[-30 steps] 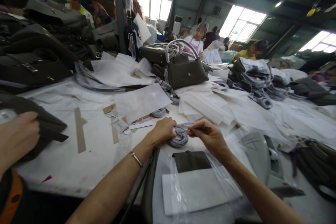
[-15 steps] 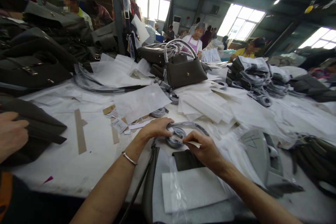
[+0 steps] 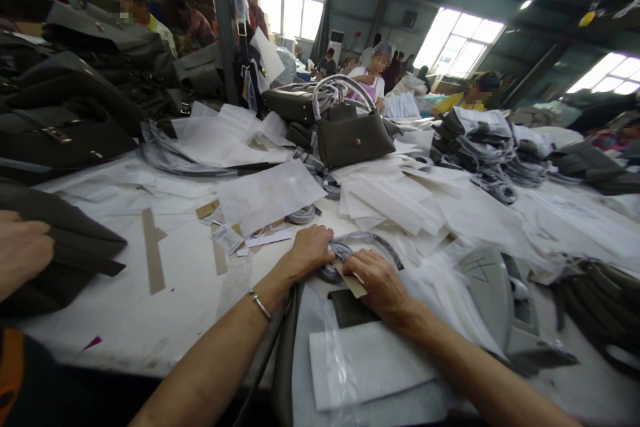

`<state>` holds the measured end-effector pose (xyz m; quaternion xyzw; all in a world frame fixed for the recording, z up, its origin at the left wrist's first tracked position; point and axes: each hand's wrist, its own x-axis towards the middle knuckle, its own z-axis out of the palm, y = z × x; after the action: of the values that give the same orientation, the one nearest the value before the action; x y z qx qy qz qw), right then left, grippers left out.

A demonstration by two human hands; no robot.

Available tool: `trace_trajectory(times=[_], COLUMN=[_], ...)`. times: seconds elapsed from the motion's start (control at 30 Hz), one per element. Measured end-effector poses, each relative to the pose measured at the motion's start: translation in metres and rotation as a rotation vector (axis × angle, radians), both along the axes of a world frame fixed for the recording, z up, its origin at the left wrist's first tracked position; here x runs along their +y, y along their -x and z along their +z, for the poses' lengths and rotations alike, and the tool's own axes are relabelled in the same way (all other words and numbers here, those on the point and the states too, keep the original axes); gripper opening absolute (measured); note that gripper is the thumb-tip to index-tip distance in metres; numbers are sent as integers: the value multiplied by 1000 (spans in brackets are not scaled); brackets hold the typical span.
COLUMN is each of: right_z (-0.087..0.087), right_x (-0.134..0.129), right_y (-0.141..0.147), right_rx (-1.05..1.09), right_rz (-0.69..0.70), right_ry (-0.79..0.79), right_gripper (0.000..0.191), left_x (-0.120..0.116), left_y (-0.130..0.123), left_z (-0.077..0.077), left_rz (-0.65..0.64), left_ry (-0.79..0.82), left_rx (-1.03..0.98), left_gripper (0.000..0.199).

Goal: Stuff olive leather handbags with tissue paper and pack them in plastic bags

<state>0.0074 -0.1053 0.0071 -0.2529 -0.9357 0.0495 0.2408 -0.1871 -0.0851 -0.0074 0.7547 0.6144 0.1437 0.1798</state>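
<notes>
A coiled strap [image 3: 330,272] wrapped in clear plastic lies on the table in front of me. My left hand [image 3: 311,248] is closed on the coil's left side, fingers curled at its upper edge. On the right of the coil, my right hand [image 3: 374,277] pinches a small beige paper strip [image 3: 354,285] that hangs down from its fingers. A loose plastic-wrapped end [image 3: 385,245] of the strap arcs behind that hand. Just below are a dark olive leather piece [image 3: 350,309] and a folded white sheet [image 3: 373,363], partly under clear plastic.
An olive handbag [image 3: 355,137] stands upright mid-table among white paper sheets [image 3: 400,203]. Bags are heaped at the left [image 3: 65,93]. Another person's hand [image 3: 23,253] touches an olive bag [image 3: 75,240] at the left edge. A grey tape dispenser [image 3: 493,293] sits right.
Both hands have drawn closer together over the coil. My right hand has turned palm down and moved slightly left, and the beige strip now points downward.
</notes>
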Motion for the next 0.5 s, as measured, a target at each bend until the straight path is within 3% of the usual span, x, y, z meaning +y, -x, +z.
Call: trace_trajectory(times=[0.3, 0.5], right_z=[5, -3], right_x=[8, 19], right_y=[1, 8], right_rx=[11, -67], right_rz=[-172, -90], right_ry=[-109, -254], right_gripper=[17, 17], left_x=[7, 7], left_y=[1, 10], left_z=[7, 6], left_rz=[-98, -155], left_ry=[40, 112], left_rx=[-363, -580], left_gripper=[25, 30])
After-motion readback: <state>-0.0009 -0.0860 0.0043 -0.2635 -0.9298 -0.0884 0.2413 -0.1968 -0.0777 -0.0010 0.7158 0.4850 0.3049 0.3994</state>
